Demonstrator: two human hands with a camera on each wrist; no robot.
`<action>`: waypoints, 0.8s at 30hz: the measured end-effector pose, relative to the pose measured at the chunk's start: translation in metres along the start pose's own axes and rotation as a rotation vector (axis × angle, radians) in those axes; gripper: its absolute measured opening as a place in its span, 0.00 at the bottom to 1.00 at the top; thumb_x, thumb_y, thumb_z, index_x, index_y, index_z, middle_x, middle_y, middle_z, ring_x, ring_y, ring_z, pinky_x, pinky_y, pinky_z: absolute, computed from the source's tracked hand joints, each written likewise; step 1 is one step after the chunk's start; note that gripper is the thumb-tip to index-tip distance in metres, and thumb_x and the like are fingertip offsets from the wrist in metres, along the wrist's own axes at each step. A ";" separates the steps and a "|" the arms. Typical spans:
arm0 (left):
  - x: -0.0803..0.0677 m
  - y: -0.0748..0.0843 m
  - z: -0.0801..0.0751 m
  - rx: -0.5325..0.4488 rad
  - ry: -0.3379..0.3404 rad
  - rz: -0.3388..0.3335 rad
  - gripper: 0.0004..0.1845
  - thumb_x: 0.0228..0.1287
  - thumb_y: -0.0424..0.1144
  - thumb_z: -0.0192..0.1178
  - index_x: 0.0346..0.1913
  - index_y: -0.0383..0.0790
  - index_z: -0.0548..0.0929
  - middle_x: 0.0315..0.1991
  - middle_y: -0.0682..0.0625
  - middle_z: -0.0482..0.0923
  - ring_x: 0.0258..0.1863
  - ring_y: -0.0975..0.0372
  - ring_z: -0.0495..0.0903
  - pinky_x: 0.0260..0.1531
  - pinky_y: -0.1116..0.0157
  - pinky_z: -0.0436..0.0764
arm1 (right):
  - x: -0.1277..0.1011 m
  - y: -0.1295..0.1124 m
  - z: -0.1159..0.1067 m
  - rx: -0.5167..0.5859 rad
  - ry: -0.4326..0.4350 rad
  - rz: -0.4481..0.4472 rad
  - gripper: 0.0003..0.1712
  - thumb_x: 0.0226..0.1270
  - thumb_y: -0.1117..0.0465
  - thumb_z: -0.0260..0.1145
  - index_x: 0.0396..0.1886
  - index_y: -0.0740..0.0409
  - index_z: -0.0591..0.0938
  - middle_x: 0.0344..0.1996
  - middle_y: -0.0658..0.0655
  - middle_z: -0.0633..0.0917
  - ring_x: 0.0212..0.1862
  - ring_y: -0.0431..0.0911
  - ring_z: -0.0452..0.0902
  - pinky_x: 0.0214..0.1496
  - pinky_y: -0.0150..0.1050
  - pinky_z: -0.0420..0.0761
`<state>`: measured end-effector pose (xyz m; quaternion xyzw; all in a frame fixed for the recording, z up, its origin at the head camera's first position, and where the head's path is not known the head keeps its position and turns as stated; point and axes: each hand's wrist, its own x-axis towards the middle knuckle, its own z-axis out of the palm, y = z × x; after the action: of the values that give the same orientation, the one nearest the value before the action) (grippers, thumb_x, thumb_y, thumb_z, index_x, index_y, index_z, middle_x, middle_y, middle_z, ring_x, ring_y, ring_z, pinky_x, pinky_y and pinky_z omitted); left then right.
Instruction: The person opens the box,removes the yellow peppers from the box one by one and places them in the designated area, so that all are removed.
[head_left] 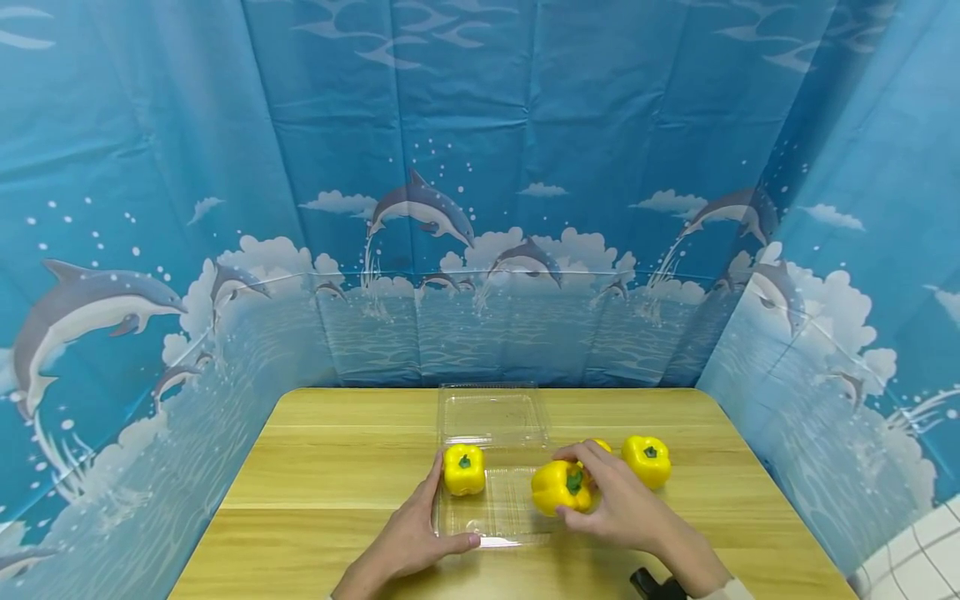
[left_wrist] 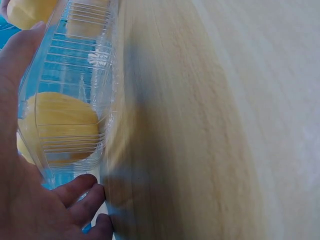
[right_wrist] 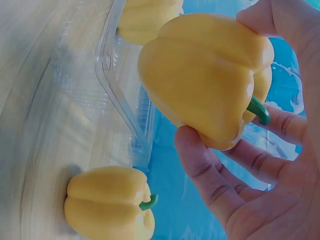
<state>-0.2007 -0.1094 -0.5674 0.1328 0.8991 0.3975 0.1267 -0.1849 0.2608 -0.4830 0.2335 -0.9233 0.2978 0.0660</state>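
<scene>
A clear plastic clamshell container (head_left: 495, 510) lies open on the wooden table (head_left: 322, 467), its lid (head_left: 491, 412) flat behind it. One yellow bell pepper (head_left: 463, 469) sits in the tray's back left corner. My left hand (head_left: 454, 500) rests against the tray's front left corner, index finger along the side and thumb along the front rim (left_wrist: 80, 75). My right hand (head_left: 567, 487) grips a second yellow pepper (head_left: 551, 487) (right_wrist: 200, 70) over the tray's right edge (right_wrist: 115, 90), with the green stem (right_wrist: 257, 110) toward the palm.
A third yellow pepper (head_left: 647, 460) stands on the table right of my right hand, and a fourth (head_left: 602, 444) peeks out behind the fingers. Blue dolphin-print curtains (head_left: 480, 208) wall the table on three sides. A black wrist strap (head_left: 656, 585) shows at the bottom.
</scene>
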 end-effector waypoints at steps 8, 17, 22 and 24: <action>0.001 0.000 0.000 0.001 -0.003 -0.001 0.79 0.62 0.75 0.81 0.99 0.62 0.33 0.96 0.33 0.55 0.90 0.30 0.66 0.84 0.24 0.71 | -0.004 0.001 -0.004 -0.010 -0.007 0.034 0.36 0.64 0.45 0.87 0.70 0.40 0.84 0.57 0.39 0.86 0.52 0.32 0.80 0.51 0.34 0.88; 0.000 0.000 0.000 -0.005 -0.001 0.004 0.79 0.62 0.75 0.81 0.99 0.63 0.33 0.96 0.33 0.55 0.90 0.30 0.66 0.84 0.24 0.71 | -0.008 0.005 -0.009 -0.015 -0.003 0.039 0.34 0.65 0.45 0.86 0.69 0.39 0.84 0.58 0.41 0.86 0.50 0.30 0.80 0.50 0.33 0.88; 0.000 0.000 0.000 -0.003 -0.001 0.010 0.79 0.61 0.75 0.81 0.99 0.62 0.33 0.96 0.34 0.54 0.91 0.30 0.65 0.85 0.24 0.70 | -0.010 0.008 -0.010 -0.023 0.005 0.033 0.34 0.65 0.45 0.87 0.68 0.39 0.84 0.58 0.41 0.86 0.51 0.30 0.80 0.50 0.34 0.89; 0.001 0.000 0.000 -0.001 0.002 0.017 0.79 0.61 0.76 0.81 0.99 0.61 0.34 0.97 0.35 0.53 0.91 0.31 0.64 0.85 0.25 0.70 | -0.011 0.009 -0.011 -0.019 0.002 0.037 0.34 0.65 0.45 0.87 0.68 0.39 0.84 0.58 0.41 0.86 0.51 0.30 0.80 0.50 0.33 0.88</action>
<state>-0.2012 -0.1093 -0.5673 0.1402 0.8978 0.3992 0.1225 -0.1799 0.2779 -0.4819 0.2153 -0.9301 0.2905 0.0637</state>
